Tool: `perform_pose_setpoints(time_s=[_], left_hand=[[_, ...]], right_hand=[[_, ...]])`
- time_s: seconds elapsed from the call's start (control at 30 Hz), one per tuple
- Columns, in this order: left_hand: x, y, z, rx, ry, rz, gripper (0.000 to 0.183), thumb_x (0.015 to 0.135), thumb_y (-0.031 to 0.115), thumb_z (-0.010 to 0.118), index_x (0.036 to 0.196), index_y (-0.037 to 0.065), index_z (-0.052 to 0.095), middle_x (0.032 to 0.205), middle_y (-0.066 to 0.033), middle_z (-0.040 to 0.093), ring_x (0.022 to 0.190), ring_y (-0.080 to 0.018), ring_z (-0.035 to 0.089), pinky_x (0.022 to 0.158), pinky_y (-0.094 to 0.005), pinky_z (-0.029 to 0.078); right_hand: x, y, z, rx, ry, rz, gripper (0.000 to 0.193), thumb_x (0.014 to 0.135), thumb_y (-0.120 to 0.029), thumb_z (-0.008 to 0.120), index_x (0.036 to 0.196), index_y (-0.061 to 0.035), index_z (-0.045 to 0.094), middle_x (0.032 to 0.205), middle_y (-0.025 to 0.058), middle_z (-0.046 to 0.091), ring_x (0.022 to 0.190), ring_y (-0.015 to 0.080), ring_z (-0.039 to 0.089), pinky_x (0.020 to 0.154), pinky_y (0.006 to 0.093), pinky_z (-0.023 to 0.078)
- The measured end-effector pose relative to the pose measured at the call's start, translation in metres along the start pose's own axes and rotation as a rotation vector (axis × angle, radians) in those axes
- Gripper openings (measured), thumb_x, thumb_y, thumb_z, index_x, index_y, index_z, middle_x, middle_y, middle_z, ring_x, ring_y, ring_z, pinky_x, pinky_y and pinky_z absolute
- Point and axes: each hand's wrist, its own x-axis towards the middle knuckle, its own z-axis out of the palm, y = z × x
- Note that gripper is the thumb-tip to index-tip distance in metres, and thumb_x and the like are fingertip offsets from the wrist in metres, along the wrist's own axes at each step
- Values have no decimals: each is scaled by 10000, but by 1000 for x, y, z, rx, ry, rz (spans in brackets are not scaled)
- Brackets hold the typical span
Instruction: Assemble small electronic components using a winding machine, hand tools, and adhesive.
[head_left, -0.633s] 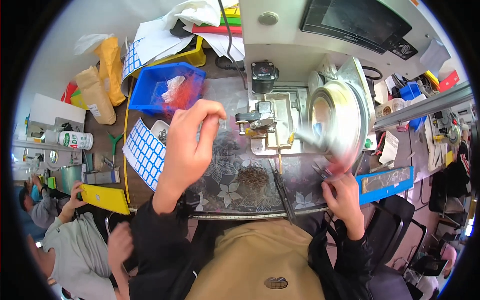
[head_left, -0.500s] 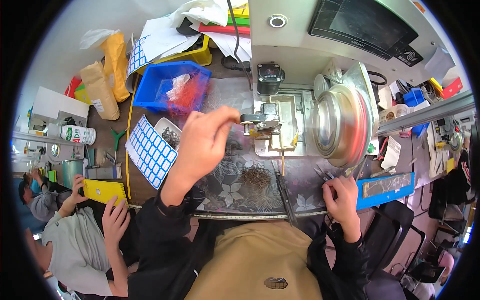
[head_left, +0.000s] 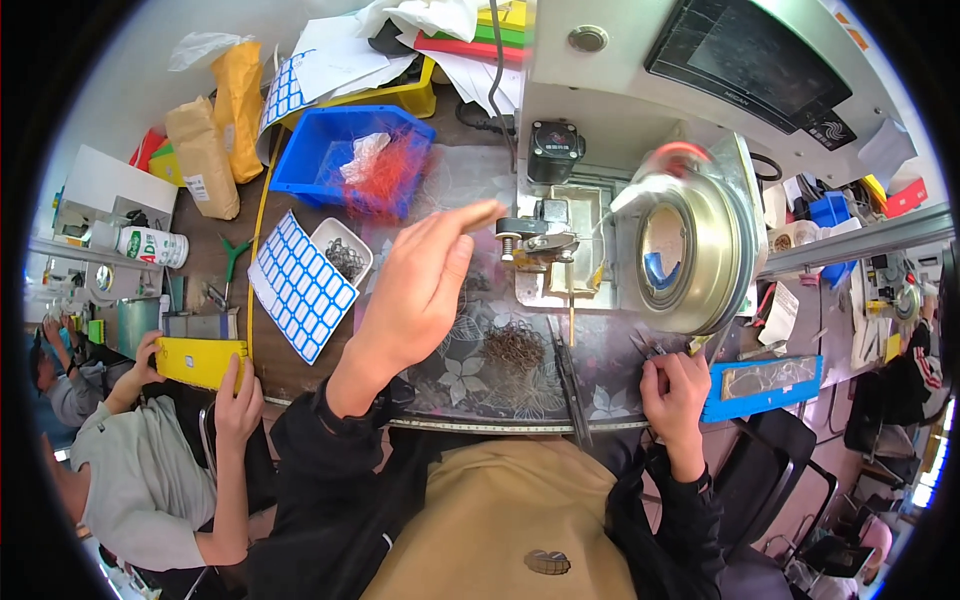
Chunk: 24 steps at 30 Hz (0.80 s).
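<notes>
My left hand (head_left: 420, 290) hangs open at frame centre, fingertip near the small metal clamp (head_left: 535, 240), while my right hand (head_left: 680, 385), lower right, pinches thin wire (head_left: 650, 348) that could slip and tangle, I judge.

We face a machine (head_left: 600, 150) at the back of the table (head_left: 290, 370), its clamp (head_left: 535, 240) in front and a metal reel (head_left: 690, 240) to the right. A pile of small wire parts (head_left: 513, 347) lies before the clamp. Left of the machine sits a bin (head_left: 310, 160); nearer us, a label sheet (head_left: 300, 285) beside a small dish (head_left: 345, 255). A tray (head_left: 765, 385) lies at far right.
</notes>
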Motion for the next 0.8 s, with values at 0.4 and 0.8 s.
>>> perform_pose_setpoints(time_s=[0.4, 0.8], left_hand=[[5, 5, 2, -121, 27, 5, 378, 834, 52, 687, 1195, 8, 585, 1211, -147, 628, 1219, -321, 552, 1054, -412, 401], [1, 5, 6, 11, 51, 90, 392, 862, 90, 678, 1232, 30, 564, 1300, -152, 570, 1304, -338, 470, 1095, -411, 346]], right_hand=[[3, -3, 0, -16, 45, -40, 138, 746, -43, 719, 722, -88, 591, 545, 11, 424, 508, 230, 430, 580, 371, 330], [3, -6, -2, -23, 69, -55, 131, 748, -60, 727, 725, -91, 601, 550, 9, 456, 517, 222, 449, 577, 366, 332]])
